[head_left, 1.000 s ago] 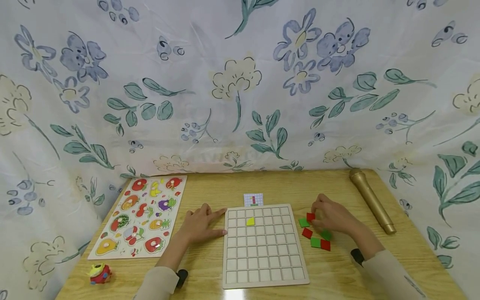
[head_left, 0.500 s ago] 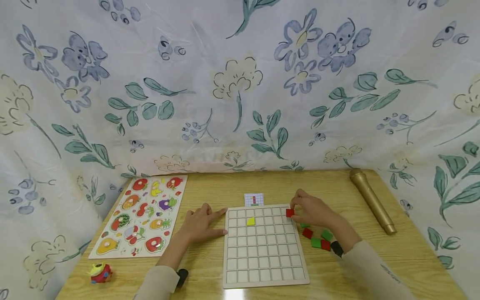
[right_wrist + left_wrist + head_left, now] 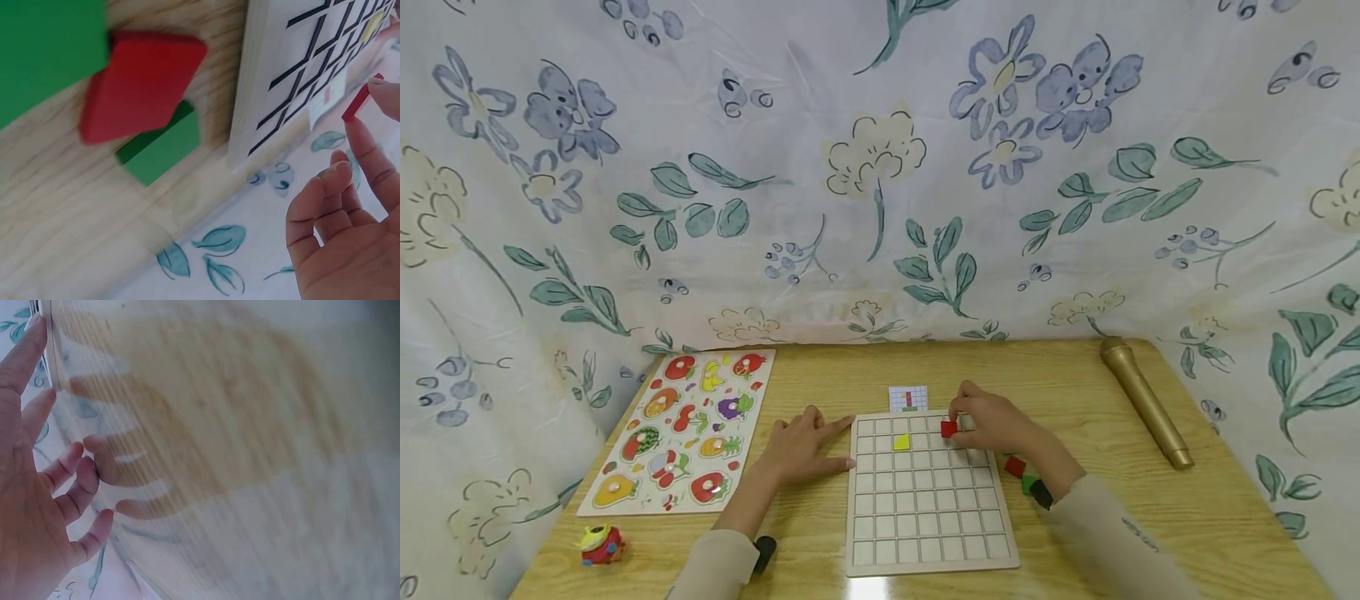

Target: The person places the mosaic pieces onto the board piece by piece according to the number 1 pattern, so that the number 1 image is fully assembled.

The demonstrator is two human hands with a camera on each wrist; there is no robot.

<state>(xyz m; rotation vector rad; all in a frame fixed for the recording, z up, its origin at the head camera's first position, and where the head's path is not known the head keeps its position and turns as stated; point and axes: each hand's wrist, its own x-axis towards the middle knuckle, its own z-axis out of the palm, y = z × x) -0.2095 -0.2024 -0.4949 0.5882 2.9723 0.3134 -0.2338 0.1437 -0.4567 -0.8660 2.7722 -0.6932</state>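
A pale wooden grid board (image 3: 917, 500) lies flat on the table, with a yellow tile (image 3: 901, 442) in one cell near its far side. Over the board's far right part, my right hand (image 3: 996, 423) pinches a red square tile (image 3: 949, 429) between thumb and forefinger; the right wrist view shows this tile (image 3: 362, 100) edge-on, above the board. My left hand (image 3: 801, 450) rests on the table at the board's left side, forefinger and thumb spread and touching its edge. In the left wrist view the fingers of this hand (image 3: 37, 481) look relaxed, around nothing.
Right of the board lie loose red (image 3: 144, 87) and green tiles (image 3: 162, 147), partly hidden by my right arm. A small pattern card (image 3: 908, 398) touches the board's far edge. A fruit puzzle (image 3: 677, 433), a toy figure (image 3: 601, 545) and a gold microphone (image 3: 1142, 400) lie farther out.
My right hand has picked up the red tile from the loose ones and carried it left, over the board. The left hand has stayed in place.
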